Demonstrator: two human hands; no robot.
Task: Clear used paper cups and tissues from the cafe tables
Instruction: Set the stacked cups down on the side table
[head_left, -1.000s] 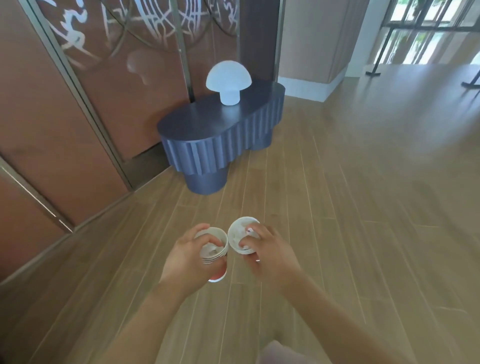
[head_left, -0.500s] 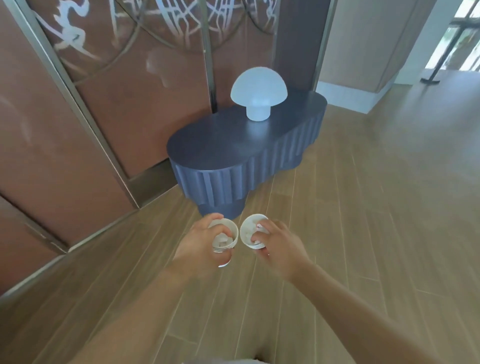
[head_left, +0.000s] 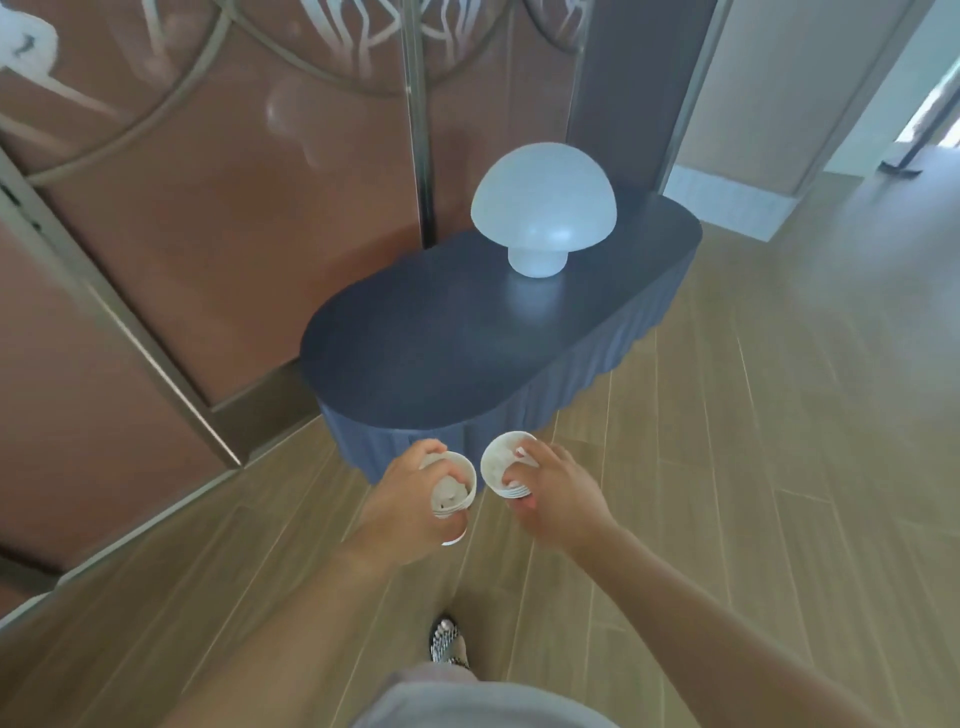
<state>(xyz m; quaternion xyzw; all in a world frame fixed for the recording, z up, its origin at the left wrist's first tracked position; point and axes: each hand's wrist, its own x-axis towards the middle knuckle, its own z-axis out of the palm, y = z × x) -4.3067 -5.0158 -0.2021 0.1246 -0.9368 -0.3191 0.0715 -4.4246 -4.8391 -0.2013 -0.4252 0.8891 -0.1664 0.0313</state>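
My left hand (head_left: 402, 506) grips a stack of white paper cups (head_left: 453, 488) with crumpled tissue inside the top cup. My right hand (head_left: 558, 491) grips a second stack of nested white cups (head_left: 501, 465), tilted so its open mouth faces left. Both stacks are held side by side, a little apart, just in front of the near end of a dark blue oval table (head_left: 441, 358) with fluted sides.
A white mushroom-shaped lamp (head_left: 543, 218) stands on the far half of the table. Brown panelled walls with metal trim (head_left: 208, 208) run along the left. Wooden floor (head_left: 753, 441) stretches to the right. My foot (head_left: 447, 642) shows at the bottom.
I have walked closer to the blue table, which now looms larger and nearer. Both hands keep their cup stacks, held in much the same pose.
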